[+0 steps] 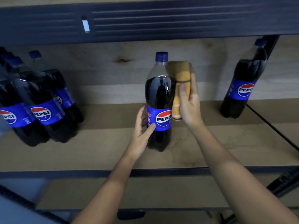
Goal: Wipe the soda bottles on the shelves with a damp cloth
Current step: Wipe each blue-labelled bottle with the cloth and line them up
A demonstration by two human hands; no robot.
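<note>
A tall Pepsi bottle [159, 101] with a blue cap and blue label stands upright in the middle of the wooden shelf [97, 152]. My left hand [142, 128] grips its lower left side, thumb on the label. My right hand [189, 101] holds a folded yellow-orange cloth [179, 75] against the bottle's right shoulder. The cloth hangs down behind the bottle's right side.
Several Pepsi bottles [40, 101] stand grouped at the left of the shelf, and one more bottle [244, 84] stands at the right by a dark upright post [271, 46]. A dark metal shelf beam [161, 20] runs overhead. A lower shelf [145, 191] shows below.
</note>
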